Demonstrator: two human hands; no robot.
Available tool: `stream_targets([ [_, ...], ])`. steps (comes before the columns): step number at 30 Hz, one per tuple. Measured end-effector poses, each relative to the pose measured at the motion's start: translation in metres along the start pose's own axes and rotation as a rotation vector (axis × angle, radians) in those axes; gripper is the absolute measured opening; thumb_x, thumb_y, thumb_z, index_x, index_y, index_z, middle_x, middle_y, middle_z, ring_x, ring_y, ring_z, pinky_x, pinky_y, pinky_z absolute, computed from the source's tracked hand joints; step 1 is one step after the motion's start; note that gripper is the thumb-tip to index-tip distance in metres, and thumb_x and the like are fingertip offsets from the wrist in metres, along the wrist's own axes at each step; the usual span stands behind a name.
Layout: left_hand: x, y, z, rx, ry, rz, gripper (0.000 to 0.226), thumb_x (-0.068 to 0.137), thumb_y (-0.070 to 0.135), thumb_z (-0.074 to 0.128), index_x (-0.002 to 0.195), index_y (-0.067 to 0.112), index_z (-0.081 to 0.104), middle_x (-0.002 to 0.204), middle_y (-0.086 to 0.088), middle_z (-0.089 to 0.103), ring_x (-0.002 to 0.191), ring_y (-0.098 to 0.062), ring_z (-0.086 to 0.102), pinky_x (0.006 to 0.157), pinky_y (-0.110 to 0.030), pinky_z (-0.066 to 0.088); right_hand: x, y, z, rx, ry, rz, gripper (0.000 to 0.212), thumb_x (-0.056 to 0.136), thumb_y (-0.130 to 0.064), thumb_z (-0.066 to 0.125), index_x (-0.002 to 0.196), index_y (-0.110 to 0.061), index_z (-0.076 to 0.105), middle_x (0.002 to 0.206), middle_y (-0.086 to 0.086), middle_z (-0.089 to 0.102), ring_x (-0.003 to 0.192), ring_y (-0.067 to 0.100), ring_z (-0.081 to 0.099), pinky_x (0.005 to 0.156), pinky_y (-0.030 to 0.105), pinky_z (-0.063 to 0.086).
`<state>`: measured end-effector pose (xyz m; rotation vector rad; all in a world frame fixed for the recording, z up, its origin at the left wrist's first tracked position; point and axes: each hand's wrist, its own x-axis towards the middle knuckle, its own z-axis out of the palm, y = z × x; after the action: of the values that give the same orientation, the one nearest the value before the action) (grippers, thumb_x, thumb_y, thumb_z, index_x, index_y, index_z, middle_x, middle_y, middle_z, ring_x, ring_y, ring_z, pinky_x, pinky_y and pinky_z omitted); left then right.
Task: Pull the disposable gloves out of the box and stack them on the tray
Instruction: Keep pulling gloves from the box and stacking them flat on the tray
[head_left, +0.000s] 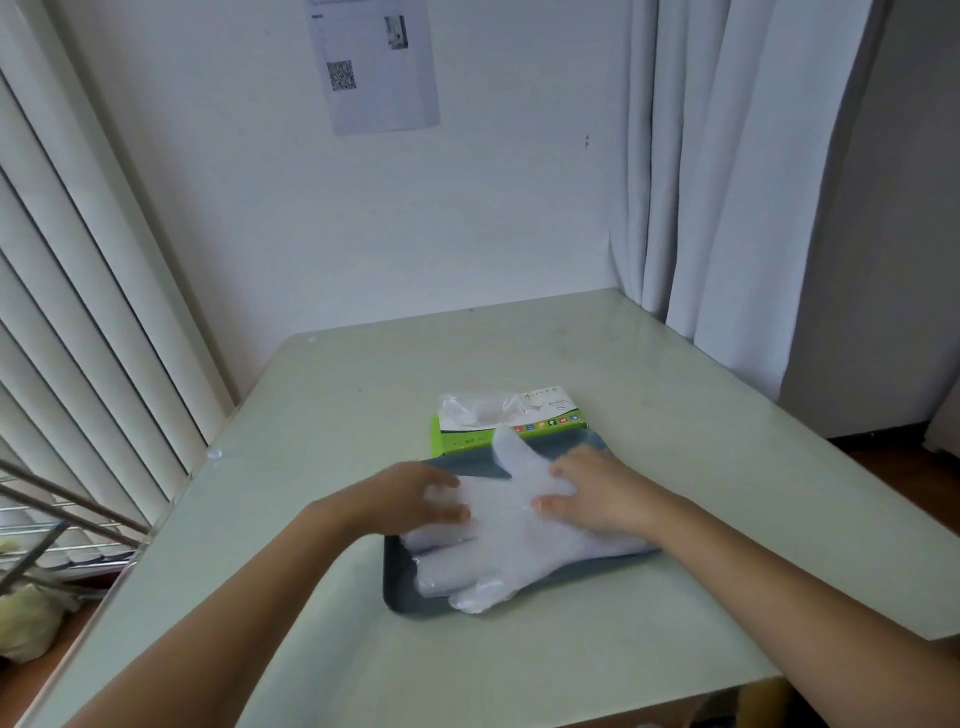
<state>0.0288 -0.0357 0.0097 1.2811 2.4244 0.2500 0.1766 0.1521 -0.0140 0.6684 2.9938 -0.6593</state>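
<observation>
With the left hand (410, 499) and right hand (597, 493) pressing flat-fingered on the gloves (509, 545) stacked on the tray (410, 603), the box (457, 441) lies at 12 o'clock, just beyond both hands.

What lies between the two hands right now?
In the head view, clear gloves lie flat on the tray between the left hand and right hand, both resting on them.

Tray (415, 605) mostly hidden (under gloves (519, 525)).

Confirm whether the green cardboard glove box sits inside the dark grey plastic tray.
No, the box rests on the table behind the tray.
</observation>
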Motion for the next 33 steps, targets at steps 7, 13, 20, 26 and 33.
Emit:
stream_targets([
  [7, 0.049, -0.030, -0.020, -0.295, 0.401, -0.136, 0.047, 0.089, 0.031, 0.066, 0.132, 0.017, 0.055, 0.131, 0.001, 0.057, 0.108, -0.013, 0.055, 0.089, -0.021, 0.040, 0.053, -0.011, -0.022, 0.183, 0.289, -0.082, 0.050, 0.084, -0.037, 0.069, 0.127, -0.020, 0.051, 0.130, -0.002, 0.043, 0.122, 0.018, 0.043, 0.103, 0.034, 0.035],
  [13, 0.094, -0.046, -0.009, -0.373, 0.356, -0.169, 0.072, 0.081, 0.038, 0.075, 0.142, 0.021, 0.042, 0.143, -0.001, 0.048, 0.129, -0.019, 0.045, 0.101, -0.027, 0.036, 0.105, -0.023, -0.021, 0.187, 0.197, -0.121, 0.065, 0.084, -0.034, 0.070, 0.140, -0.019, 0.042, 0.142, 0.000, 0.038, 0.131, 0.018, 0.038, 0.106, 0.028, 0.032],
  [20, 0.115, -0.055, -0.003, -0.404, 0.288, -0.113, 0.051, 0.085, 0.035, 0.070, 0.128, 0.014, 0.056, 0.123, -0.003, 0.062, 0.108, -0.021, 0.057, 0.086, -0.027, 0.043, 0.128, -0.055, -0.002, -0.032, 0.217, -0.283, 0.045, 0.074, -0.052, 0.074, 0.101, -0.019, 0.060, 0.108, -0.003, 0.044, 0.105, 0.016, 0.039, 0.091, 0.032, 0.040],
  [26, 0.118, -0.065, 0.000, -0.631, 0.266, -0.090, 0.049, 0.088, 0.016, 0.068, 0.135, 0.018, 0.054, 0.128, 0.005, 0.061, 0.120, -0.012, 0.055, 0.091, -0.020, 0.042, 0.137, -0.059, 0.007, -0.244, 0.333, -0.307, 0.026, 0.096, -0.019, 0.043, 0.101, -0.011, 0.068, 0.112, 0.005, 0.054, 0.107, 0.023, 0.044, 0.091, 0.037, 0.041],
  [33, 0.120, -0.064, 0.000, -0.656, 0.267, -0.096, 0.052, 0.088, 0.013, 0.069, 0.136, 0.024, 0.052, 0.138, 0.003, 0.051, 0.130, -0.013, 0.047, 0.100, -0.022, 0.040, 0.143, -0.059, -0.031, 0.440, 0.398, -0.127, 0.021, 0.092, -0.015, 0.055, 0.072, -0.012, 0.059, 0.080, 0.002, 0.064, 0.079, 0.021, 0.059, 0.068, 0.026, 0.045],
])
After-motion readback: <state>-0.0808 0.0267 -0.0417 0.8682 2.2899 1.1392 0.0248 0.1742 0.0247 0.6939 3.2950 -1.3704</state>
